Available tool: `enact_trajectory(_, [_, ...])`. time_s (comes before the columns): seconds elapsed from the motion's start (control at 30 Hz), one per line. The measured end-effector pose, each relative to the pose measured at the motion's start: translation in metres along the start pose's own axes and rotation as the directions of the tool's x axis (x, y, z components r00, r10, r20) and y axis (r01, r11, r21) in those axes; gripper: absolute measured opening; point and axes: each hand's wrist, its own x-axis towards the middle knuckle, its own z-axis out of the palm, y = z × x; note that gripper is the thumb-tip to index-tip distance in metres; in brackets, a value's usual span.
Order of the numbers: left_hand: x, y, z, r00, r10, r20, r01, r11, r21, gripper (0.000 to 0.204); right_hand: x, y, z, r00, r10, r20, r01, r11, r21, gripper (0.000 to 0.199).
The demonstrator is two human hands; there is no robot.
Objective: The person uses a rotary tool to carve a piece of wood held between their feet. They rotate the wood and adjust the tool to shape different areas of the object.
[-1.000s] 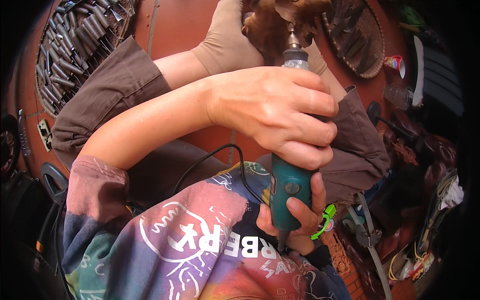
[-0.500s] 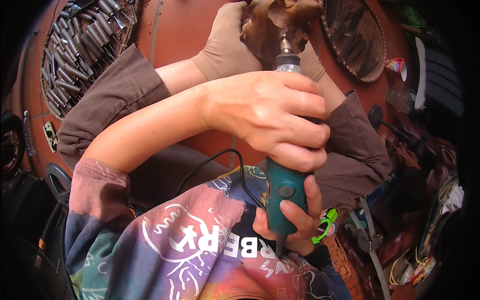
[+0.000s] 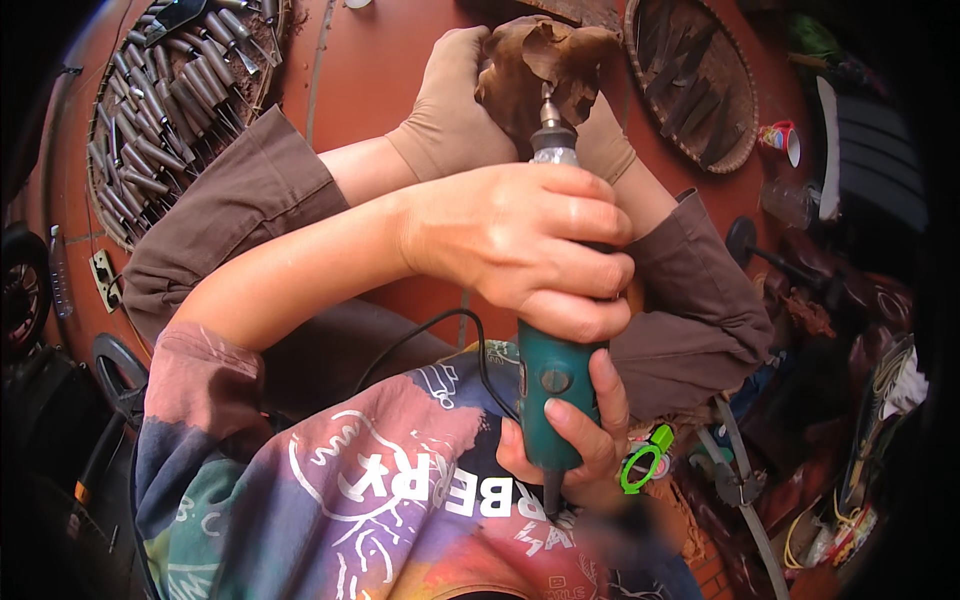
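My left hand [image 3: 530,245] is closed round the upper body of a teal die grinder [image 3: 558,400], which stands nearly upright in view with its bit end away from me. Lower down, the fingers of my right hand [image 3: 585,430] wrap the rear of the same tool. A black cord runs beside it to the left. The grinder's metal tip [image 3: 548,100] meets a brown, irregular piece of carved wood [image 3: 540,60]. My two feet in beige socks [image 3: 450,110] are pressed against the wood from both sides. The exact contact of the bit is hard to make out.
A round woven tray [image 3: 100,205] at the far left bears many wooden-handled carving tools [image 3: 150,130]. Another basket [image 3: 745,120] with dark flat pieces lies far right, near a red cup [image 3: 780,142]. A bright green loop [image 3: 645,462] and clutter sit right of my hands.
The grinder and both hands appear slightly further left. The wood sits lower in view, with more of it showing; the whole view has shifted a little. Both hands keep their hold.
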Motion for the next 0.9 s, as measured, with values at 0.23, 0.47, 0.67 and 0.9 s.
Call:
enact_trajectory(0.23, [-0.001, 0.003, 0.002, 1.0, -0.001, -0.015, 0.001, 1.0, 0.004, 0.019, -0.004, 0.004, 0.002, 1.0, -0.01, -0.009, 0.01, 0.999, 0.034, 0.053])
enact_trajectory(0.47, [-0.001, -0.001, 0.004, 1.0, -0.001, -0.013, 0.001, 1.0, 0.024, 0.02, 0.003, 0.007, -0.004, 0.998, -0.06, 0.034, 0.063, 0.993, -0.1, 0.055])
enact_trajectory(0.67, [0.003, -0.005, 0.005, 0.999, -0.039, -0.025, 0.039, 0.999, 0.006, 0.022, 0.012, 0.003, -0.02, 0.995, -0.028, 0.098, 0.033, 0.998, -0.054, 0.052])
enact_trajectory(0.9, [0.007, -0.006, 0.006, 0.999, -0.038, -0.037, 0.039, 0.999, 0.024, 0.023, 0.022, -0.006, -0.034, 0.992, 0.06, 0.115, -0.065, 0.997, 0.042, 0.054])
